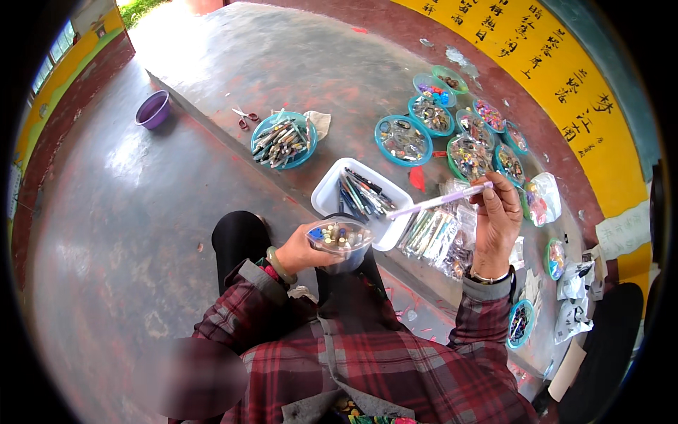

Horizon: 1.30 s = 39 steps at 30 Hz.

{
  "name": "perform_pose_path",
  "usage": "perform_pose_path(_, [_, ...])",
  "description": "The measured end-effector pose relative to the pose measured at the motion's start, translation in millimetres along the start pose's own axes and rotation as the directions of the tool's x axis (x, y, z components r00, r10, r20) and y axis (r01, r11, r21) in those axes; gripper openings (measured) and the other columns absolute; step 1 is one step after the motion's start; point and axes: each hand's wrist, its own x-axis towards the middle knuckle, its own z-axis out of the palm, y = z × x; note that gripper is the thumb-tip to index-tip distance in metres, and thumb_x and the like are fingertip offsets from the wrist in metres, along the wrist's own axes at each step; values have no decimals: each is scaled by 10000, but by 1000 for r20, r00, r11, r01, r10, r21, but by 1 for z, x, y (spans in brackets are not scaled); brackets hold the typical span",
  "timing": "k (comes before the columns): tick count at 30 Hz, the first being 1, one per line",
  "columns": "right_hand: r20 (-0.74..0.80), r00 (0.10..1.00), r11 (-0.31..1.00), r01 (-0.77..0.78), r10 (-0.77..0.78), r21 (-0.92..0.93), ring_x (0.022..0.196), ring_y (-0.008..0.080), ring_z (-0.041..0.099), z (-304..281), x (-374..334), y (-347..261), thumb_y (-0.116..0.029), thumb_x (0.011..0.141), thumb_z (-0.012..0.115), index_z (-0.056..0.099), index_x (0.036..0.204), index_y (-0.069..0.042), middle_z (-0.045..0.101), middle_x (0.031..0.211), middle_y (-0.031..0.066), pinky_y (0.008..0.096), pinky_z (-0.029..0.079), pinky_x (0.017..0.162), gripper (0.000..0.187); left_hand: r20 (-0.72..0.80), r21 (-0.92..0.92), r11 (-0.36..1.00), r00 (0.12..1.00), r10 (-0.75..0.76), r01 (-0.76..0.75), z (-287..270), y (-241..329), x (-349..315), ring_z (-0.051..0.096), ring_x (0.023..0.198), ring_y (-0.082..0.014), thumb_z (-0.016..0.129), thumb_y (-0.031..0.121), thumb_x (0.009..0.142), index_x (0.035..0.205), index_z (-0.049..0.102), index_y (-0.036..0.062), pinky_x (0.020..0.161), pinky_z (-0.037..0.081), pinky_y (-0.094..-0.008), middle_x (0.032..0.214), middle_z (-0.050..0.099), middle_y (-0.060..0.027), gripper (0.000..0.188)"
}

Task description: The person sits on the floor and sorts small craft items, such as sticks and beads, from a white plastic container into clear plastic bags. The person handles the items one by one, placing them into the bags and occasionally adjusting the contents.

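Centre frame: left hand (300, 251) closed around a small clear cup of beads (340, 239), held over the lap; right hand (496, 219) pinching a pale lilac pen (438, 201) at its right end. Pen tip angles toward the white tray of pens (360, 198) (rim just above the cup). Risk: tilting the cup spills beads onto the bench (296, 63), a loose pinch drops the pen.

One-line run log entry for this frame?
left hand: holds clear plastic cup of beads | right hand: holds pale purple stick | white rectangular tray of pens: below
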Motion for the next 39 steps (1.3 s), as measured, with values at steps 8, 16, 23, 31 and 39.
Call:
perform_pose_path(8, [204, 978, 986, 65, -32, -154, 843, 137, 614, 49, -7, -30, 15, 830, 620, 582, 1066, 8, 649, 951, 100, 248, 494, 737, 239, 38, 21, 1000, 999, 22, -23, 2, 1, -5, 548, 997, -117, 759, 54, 678, 1199, 531, -24, 905, 428, -283, 1109, 606, -55, 575])
perform_pose_path(16, [370, 923, 986, -53, 108, -157, 905, 140, 605, 82, -6, -30, 43, 851, 585, 597, 1062, 4, 638, 956, 84, 255, 478, 797, 214, 49, -40, 999, 999, -20, 22, 5, 8, -11, 539, 1008, -118, 770, 57, 675, 1201, 521, -27, 922, 413, -282, 1115, 599, -54, 588])
perform_pose_path(23, [459, 854, 965, -176, 247, -192, 862, 110, 587, 89, -3, -14, 29, 841, 609, 612, 1038, 8, 633, 938, 57, 236, 467, 765, 198, 78, -22, 1000, 997, 5, -4, -1, 0, -8, 555, 999, -104, 766, 67, 692, 1242, 498, -22, 903, 430, -267, 1125, 605, -48, 618])
perform_pose_path(31, [611, 771, 943, 42, 180, -331, 818, 96, 576, 104, -11, -4, 36, 797, 642, 629, 979, -9, 635, 915, 42, 234, 462, 730, 188, 77, -18, 1000, 997, -6, 8, -2, 1, -9, 551, 1003, -109, 772, 83, 693, 1248, 495, -19, 915, 421, -273, 1122, 604, -48, 629])
perform_pose_path(39, [590, 788, 842, 191, 175, -504, 814, 223, 611, 107, -38, 22, -31, 740, 692, 636, 917, -54, 648, 873, 72, 314, 456, 758, 187, 80, -26, 1000, 997, 4, -2, -4, 0, -10, 533, 1033, -113, 762, 69, 698, 1262, 480, -14, 934, 406, -282, 1143, 588, -52, 635])
